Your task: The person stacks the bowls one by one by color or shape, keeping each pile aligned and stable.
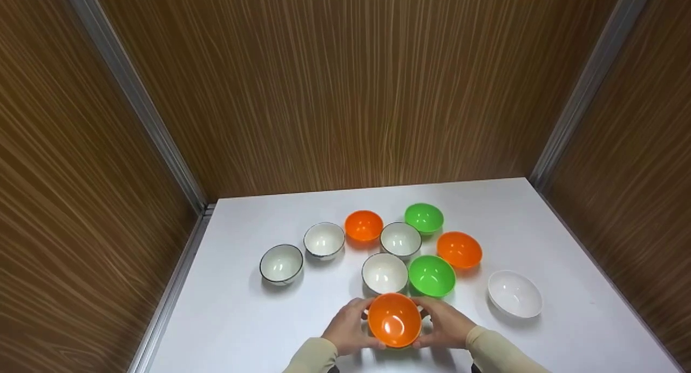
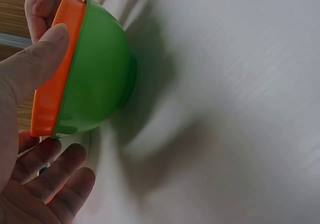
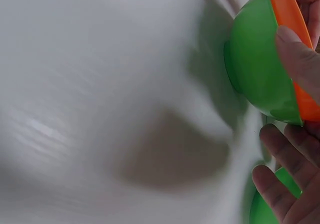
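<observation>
An orange bowl (image 1: 394,316) sits nested in a green bowl (image 2: 102,69) at the front of the table. On its left side my left hand (image 1: 348,327) holds the orange rim between thumb and fingers. The right hand (image 1: 445,324) grips the same bowl from the opposite side, its thumb (image 3: 295,54) across the orange band. In both wrist views the lower fingers spread away beneath the rim. The green bowl's foot is close to the white tabletop, with a shadow beside it; whether it touches I cannot tell.
Just beyond the hands are a white bowl (image 1: 384,274) and a green bowl (image 1: 432,276). Farther back stand orange bowls (image 1: 364,225) (image 1: 459,250), another green bowl (image 1: 424,218) and dark-rimmed white bowls (image 1: 400,239) (image 1: 324,239) (image 1: 281,264). A plain white bowl (image 1: 515,293) stands right. Wood-grain panels (image 1: 367,92) enclose the table.
</observation>
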A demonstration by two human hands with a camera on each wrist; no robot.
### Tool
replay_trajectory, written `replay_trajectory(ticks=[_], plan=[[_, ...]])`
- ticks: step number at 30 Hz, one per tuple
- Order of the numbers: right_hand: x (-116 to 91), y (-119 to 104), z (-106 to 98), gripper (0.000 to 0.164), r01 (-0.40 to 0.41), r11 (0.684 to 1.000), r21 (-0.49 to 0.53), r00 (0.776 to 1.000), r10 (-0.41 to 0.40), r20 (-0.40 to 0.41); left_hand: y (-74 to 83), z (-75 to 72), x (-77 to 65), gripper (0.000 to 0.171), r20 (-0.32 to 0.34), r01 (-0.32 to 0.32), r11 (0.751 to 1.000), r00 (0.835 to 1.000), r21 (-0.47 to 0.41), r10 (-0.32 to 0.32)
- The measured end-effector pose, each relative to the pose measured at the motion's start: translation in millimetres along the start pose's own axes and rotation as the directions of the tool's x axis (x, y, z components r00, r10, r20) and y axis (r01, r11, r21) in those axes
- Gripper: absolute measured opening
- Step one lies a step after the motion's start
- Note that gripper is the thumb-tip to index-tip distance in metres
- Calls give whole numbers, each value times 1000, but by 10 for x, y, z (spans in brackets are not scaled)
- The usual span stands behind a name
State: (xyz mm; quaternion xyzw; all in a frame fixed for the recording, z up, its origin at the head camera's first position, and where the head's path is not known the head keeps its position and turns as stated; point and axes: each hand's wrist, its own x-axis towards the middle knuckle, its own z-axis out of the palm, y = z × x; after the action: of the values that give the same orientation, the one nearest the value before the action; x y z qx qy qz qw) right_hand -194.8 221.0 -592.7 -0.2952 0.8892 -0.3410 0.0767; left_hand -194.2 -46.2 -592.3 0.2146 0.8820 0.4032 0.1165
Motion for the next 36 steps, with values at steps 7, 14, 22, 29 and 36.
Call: replay_trajectory(ticks=[7, 14, 22, 29, 36], plan=[[10, 7, 17, 88, 1, 1000, 1, 1000, -1, 4, 0, -4, -13, 91, 16, 25, 1000, 1000, 1, -25], [36, 8, 70, 86, 23, 999, 23, 1000, -23, 2, -24, -55, -39, 92, 30, 45, 999, 999, 6, -45], [22, 12, 91, 87, 47, 999, 15, 999, -47, -14, -23, -65, -48, 91, 37, 56, 998, 998, -6, -56], [13, -1, 80, 88, 47, 999, -4, 999, -47, -25, -18, -66, -53, 90, 28, 31, 999, 999, 15, -32], [15, 3, 81, 87, 41, 999, 9, 999, -41, -17, -17, -69, -50, 88, 32, 42, 999, 999, 4, -42]])
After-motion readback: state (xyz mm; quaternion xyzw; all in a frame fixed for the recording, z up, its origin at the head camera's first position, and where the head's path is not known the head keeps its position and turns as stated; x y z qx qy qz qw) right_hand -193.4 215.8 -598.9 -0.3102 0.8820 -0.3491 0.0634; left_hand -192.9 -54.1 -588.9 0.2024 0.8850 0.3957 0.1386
